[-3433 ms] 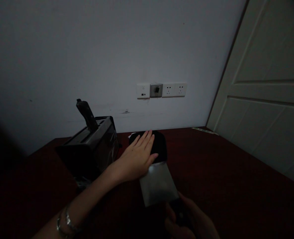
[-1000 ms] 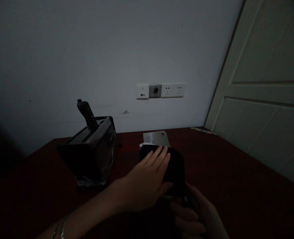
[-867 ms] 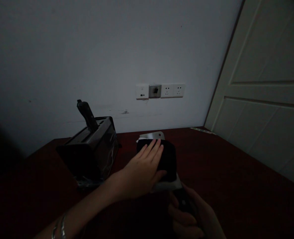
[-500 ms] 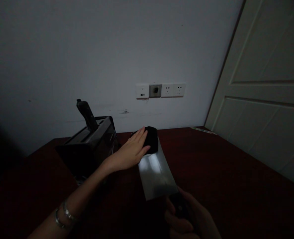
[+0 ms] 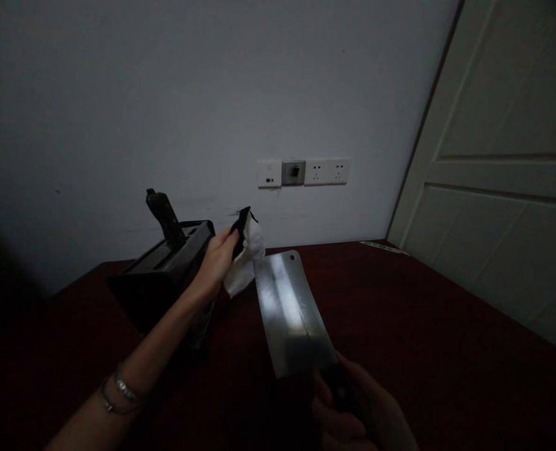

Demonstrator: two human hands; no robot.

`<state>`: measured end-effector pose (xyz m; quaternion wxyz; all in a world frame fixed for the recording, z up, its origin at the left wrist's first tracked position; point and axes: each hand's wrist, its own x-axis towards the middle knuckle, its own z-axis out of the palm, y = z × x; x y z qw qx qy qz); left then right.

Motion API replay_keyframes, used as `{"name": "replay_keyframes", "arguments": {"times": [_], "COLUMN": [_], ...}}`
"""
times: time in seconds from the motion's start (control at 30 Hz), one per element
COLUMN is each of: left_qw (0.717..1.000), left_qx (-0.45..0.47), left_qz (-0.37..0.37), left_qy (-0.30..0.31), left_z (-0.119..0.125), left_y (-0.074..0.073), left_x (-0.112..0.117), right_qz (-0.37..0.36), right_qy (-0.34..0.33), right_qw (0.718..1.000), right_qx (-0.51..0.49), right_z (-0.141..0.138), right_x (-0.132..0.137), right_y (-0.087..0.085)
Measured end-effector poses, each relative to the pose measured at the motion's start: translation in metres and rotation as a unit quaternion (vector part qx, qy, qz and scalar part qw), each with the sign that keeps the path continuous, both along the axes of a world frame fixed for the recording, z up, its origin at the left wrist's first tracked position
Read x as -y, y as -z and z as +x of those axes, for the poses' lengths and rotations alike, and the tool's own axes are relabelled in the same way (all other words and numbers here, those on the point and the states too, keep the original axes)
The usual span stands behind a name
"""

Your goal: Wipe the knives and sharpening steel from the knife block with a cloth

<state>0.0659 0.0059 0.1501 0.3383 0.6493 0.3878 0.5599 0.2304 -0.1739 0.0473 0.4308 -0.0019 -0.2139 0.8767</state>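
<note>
left hand (image 5: 217,260) raised gripping cloth (image 5: 246,257)

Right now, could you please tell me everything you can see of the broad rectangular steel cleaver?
The broad rectangular steel cleaver shows a shiny grey blade, flat side up, with a small hole at its far corner. Its dark handle is gripped in the right hand, blade pointing away over the dark red table. The black-and-white cloth in the left hand hangs beside its far end; contact is unclear.

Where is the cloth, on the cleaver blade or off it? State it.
Off it. The left hand holds the cloth bunched in the air beside the cleaver, whose blade face shows bare.
</note>
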Motion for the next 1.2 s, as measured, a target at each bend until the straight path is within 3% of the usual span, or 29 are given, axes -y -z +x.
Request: {"name": "replay_keyframes", "arguments": {"times": [0.1, 0.23, 0.43, 0.6, 0.73, 0.9, 1.0, 1.2], "left_qw": [0.997, 0.995, 0.996, 0.998, 0.994, 0.981, 0.969, 0.928], "left_qx": [0.080, 0.098, 0.086, -0.001, -0.083, -0.146, -0.185, -0.264], "left_qz": [0.000, 0.013, -0.002, 0.060, 0.059, -0.026, -0.030, -0.049], "left_qy": [-0.013, -0.029, -0.014, 0.003, 0.041, 0.127, 0.163, 0.257], "left_z": [-0.006, -0.010, -0.009, -0.015, -0.020, -0.027, -0.033, -0.036], "left_y": [-0.003, -0.009, -0.018, -0.015, -0.004, 0.026, 0.041, 0.051], "left_x": [-0.001, 0.006, 0.028, 0.050, 0.069, 0.079, 0.086, 0.128], "right_qz": [-0.014, -0.033, -0.037, -0.040, -0.035, -0.044, -0.050, -0.077], "right_qy": [0.002, 0.007, 0.021, 0.043, 0.055, 0.088, 0.102, 0.097], "right_qw": [1.000, 0.999, 0.999, 0.998, 0.998, 0.995, 0.993, 0.992], "right_qx": [0.004, 0.012, 0.006, 0.008, 0.002, -0.009, -0.008, -0.011], "right_z": [0.001, 0.003, 0.005, 0.005, 0.010, 0.017, 0.020, 0.020], "right_x": [0.000, -0.001, -0.001, -0.002, -0.004, -0.007, -0.009, -0.009], "right_y": [0.000, 0.001, 0.003, 0.008, 0.011, 0.010, 0.010, 0.010]}}
